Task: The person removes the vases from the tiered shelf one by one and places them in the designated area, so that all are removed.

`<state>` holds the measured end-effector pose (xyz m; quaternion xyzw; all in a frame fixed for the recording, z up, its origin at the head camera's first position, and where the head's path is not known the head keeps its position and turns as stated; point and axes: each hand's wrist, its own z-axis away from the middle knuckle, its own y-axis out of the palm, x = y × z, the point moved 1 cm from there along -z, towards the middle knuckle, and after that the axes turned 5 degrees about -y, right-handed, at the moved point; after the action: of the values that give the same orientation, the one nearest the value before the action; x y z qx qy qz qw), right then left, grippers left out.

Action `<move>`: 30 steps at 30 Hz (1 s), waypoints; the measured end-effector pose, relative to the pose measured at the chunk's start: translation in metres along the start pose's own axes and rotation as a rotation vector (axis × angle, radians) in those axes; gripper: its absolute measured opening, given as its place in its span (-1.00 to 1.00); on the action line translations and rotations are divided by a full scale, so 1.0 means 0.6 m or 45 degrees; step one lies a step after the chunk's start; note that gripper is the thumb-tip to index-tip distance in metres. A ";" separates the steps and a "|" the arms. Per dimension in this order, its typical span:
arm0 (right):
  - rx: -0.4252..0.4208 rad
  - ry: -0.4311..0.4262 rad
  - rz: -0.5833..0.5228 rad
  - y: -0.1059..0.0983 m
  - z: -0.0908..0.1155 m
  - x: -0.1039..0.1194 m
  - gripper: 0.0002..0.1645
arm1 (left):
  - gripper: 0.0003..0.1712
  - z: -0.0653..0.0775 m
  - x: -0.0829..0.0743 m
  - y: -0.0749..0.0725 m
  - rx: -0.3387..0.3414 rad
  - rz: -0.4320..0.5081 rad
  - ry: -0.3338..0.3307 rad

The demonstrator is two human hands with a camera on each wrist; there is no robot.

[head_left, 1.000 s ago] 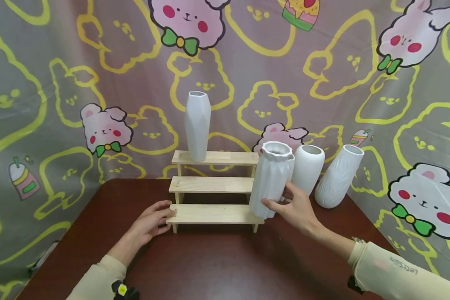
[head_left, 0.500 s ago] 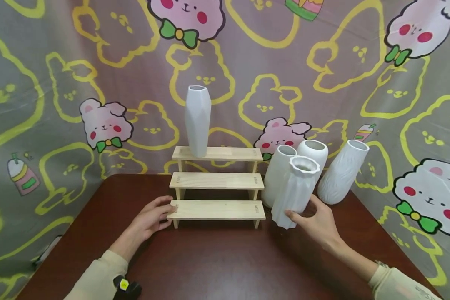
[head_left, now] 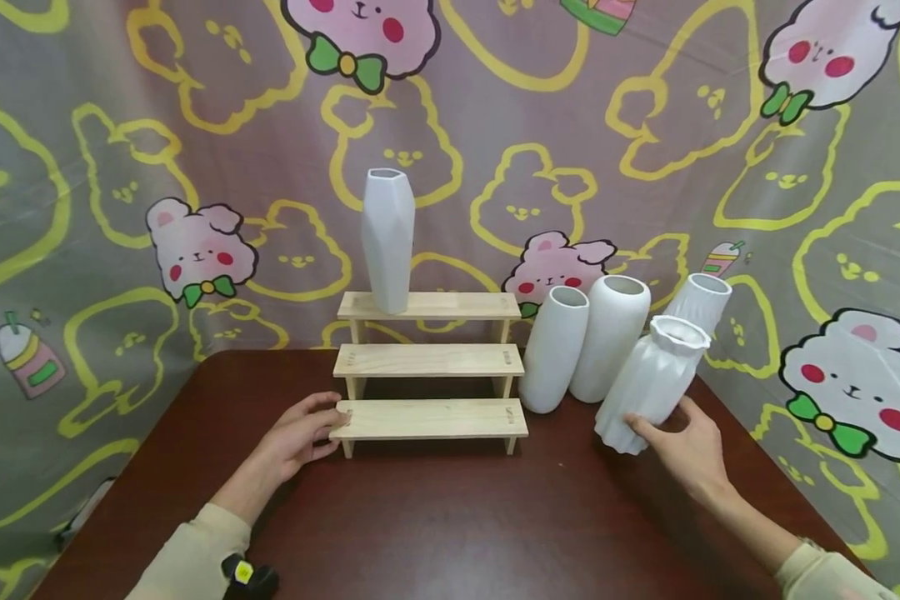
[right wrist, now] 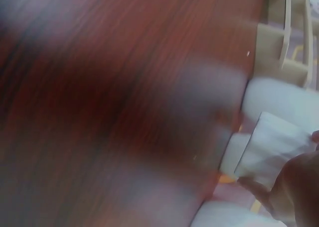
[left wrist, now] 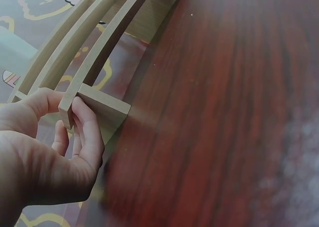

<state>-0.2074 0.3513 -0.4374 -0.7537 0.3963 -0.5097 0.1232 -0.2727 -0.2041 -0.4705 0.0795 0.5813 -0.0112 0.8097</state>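
My right hand grips a white fluted vase with a ruffled rim, thumb in front. The vase leans to the right, close over the table; in the right wrist view its pale side shows blurred. At the left end of the three-tier wooden stand, my left hand pinches the lowest step. In the left wrist view, the left hand's fingers curl around that step's end. A faceted white vase stands upright on the top step, left of its middle.
Right of the stand are a smooth slim white vase and a rounder white vase. Behind the held vase, partly hidden, is a textured white vase. The dark red-brown table meets a patterned curtain at the back.
My right hand has carried the fluted vase from before the stand's right end rightward, past the two smooth vases, to the textured one. My left hand stays on the stand.
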 end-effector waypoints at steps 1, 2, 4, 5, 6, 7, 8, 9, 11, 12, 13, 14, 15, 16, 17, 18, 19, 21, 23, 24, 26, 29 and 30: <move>-0.011 0.010 0.008 -0.002 -0.003 -0.005 -0.29 | -0.29 0.000 -0.001 -0.001 -0.005 -0.005 0.001; -0.023 0.022 0.010 -0.004 -0.006 -0.010 -0.27 | -0.28 0.000 -0.002 -0.002 -0.008 -0.011 0.003; -0.045 0.046 0.013 -0.008 -0.012 -0.019 -0.23 | -0.27 0.000 -0.003 -0.004 -0.006 -0.017 0.005; -0.056 0.059 0.016 -0.009 -0.015 -0.024 -0.21 | -0.27 0.000 -0.004 -0.004 -0.003 -0.018 0.007; -0.062 0.069 0.016 -0.010 -0.018 -0.028 -0.20 | -0.28 0.000 -0.004 -0.004 -0.002 -0.017 0.007; -0.069 0.080 0.021 -0.011 -0.020 -0.033 -0.19 | -0.29 0.000 -0.003 -0.004 0.000 -0.013 0.006; -0.074 0.090 0.023 -0.012 -0.023 -0.038 -0.18 | -0.30 0.000 -0.003 -0.004 0.005 -0.012 0.006; -0.073 0.102 0.026 -0.013 -0.025 -0.042 -0.17 | -0.31 0.000 -0.002 -0.003 0.007 -0.008 0.006; -0.075 0.124 0.024 -0.013 -0.028 -0.050 -0.17 | -0.34 0.000 0.000 -0.002 0.008 -0.001 0.006; -0.075 0.135 0.017 -0.013 -0.029 -0.053 -0.17 | -0.36 0.000 0.000 -0.002 0.010 0.003 0.006; -0.077 0.149 0.008 -0.013 -0.030 -0.056 -0.18 | -0.37 0.000 0.001 -0.001 0.012 0.007 0.007; -0.079 0.162 -0.006 -0.013 -0.030 -0.059 -0.18 | -0.38 0.000 0.002 0.000 0.014 0.009 0.007; -0.081 0.176 -0.014 -0.012 -0.030 -0.061 -0.19 | -0.40 0.000 0.002 0.000 0.016 0.011 0.005; -0.085 0.189 -0.023 -0.011 -0.030 -0.063 -0.19 | -0.41 0.001 0.003 0.001 0.015 0.012 0.004; -0.088 0.201 -0.027 -0.010 -0.030 -0.065 -0.19 | -0.42 0.001 0.003 0.001 0.015 0.014 0.002; -0.090 0.213 -0.031 -0.010 -0.030 -0.067 -0.19 | -0.41 0.002 0.003 0.002 0.015 0.014 0.000; -0.090 0.222 -0.033 -0.009 -0.031 -0.069 -0.19 | -0.40 0.002 0.004 0.003 0.016 0.009 -0.001; -0.093 0.235 -0.031 -0.008 -0.034 -0.072 -0.18 | -0.38 0.002 0.003 0.003 0.015 0.003 0.001; -0.091 0.245 -0.044 -0.006 -0.037 -0.073 -0.16 | -0.35 0.001 0.002 0.003 0.015 0.001 0.004; -0.088 0.248 -0.052 -0.005 -0.039 -0.073 -0.15 | -0.33 0.001 0.002 0.003 0.016 -0.002 0.005; -0.084 0.252 -0.069 -0.003 -0.041 -0.072 -0.13 | -0.32 0.000 0.001 0.002 0.015 -0.001 0.006; -0.074 0.253 -0.073 -0.001 -0.042 -0.069 -0.11 | -0.32 -0.001 0.001 0.001 0.013 -0.001 0.003; -0.073 0.251 -0.070 0.000 -0.042 -0.069 -0.10 | -0.32 -0.001 0.000 0.000 0.013 -0.003 0.002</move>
<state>-0.2359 0.3865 -0.4538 -0.7136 0.4000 -0.5731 0.0481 -0.2729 -0.2038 -0.4708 0.0829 0.5818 -0.0151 0.8089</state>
